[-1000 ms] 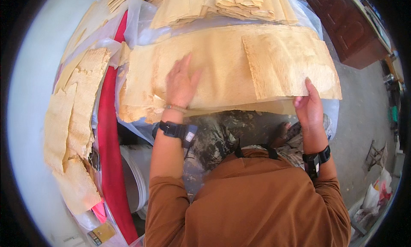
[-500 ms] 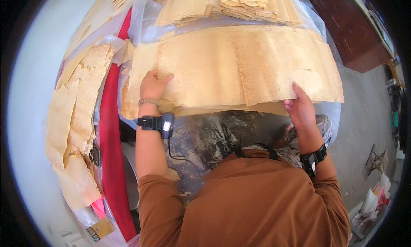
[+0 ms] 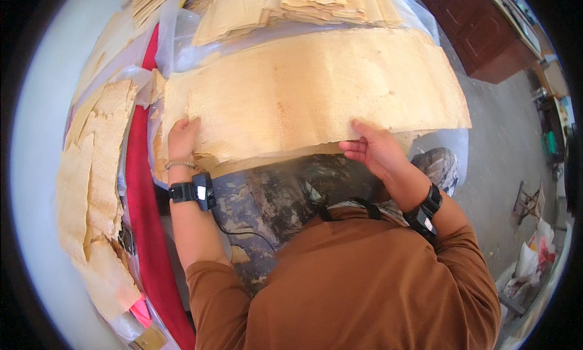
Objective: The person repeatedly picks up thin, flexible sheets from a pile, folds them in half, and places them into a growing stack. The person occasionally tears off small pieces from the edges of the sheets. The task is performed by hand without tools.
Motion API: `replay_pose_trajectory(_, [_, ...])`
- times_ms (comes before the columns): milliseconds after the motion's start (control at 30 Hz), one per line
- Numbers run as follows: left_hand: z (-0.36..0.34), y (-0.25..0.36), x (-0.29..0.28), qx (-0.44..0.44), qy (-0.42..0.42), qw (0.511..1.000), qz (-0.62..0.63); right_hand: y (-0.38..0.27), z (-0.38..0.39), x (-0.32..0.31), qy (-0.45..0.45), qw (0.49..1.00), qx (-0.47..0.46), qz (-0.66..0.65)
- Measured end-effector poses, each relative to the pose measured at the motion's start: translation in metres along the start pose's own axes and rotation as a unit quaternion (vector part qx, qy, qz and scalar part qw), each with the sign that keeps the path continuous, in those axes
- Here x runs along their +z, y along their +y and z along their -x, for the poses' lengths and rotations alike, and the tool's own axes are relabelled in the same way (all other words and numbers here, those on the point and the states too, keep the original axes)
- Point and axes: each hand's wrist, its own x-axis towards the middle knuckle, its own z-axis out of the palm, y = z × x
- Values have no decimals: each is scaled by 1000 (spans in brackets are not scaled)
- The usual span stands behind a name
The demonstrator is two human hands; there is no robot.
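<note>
A wide, thin tan sheet [image 3: 316, 89] with a fibrous, faintly ribbed surface lies across the table before me, over other sheets whose edges show at its near side. My left hand [image 3: 183, 139] is closed on its near left part, with the thumb against the upper face. Along the near edge, right of the middle, my right hand [image 3: 373, 145] pinches the sheet, thumb on top and fingers curled below. The edge between my hands is raised a little over my lap.
Stacked tan sheets [image 3: 303, 7] lie on clear plastic at the far side. Torn, rough sheets [image 3: 91, 180] spread at the left, beside a long red strip [image 3: 146, 204]. A brown wooden cabinet [image 3: 480, 34] stands far right, and a small folding stool [image 3: 527, 201] sits on the floor.
My right hand has moved left along the near edge, closer to my left hand. The rough brown band across the sheet's middle is gone; a smoother face shows. The whole view has shifted slightly.
</note>
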Motion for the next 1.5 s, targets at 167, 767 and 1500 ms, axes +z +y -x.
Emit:
replay_pose_trajectory(167, [2, 0, 1, -10, -27, 997, 70, -20, 3, -6, 17, 996, 13, 84])
replay_pose_trajectory(767, [-9, -26, -2, -14, -41, 994, 103, -26, -2, -16, -25, 978, 119, 173])
replay_pose_trajectory(1500, [37, 188, 7, 71, -258, 911, 313, -33, -58, 2, -3, 490, -507, 709])
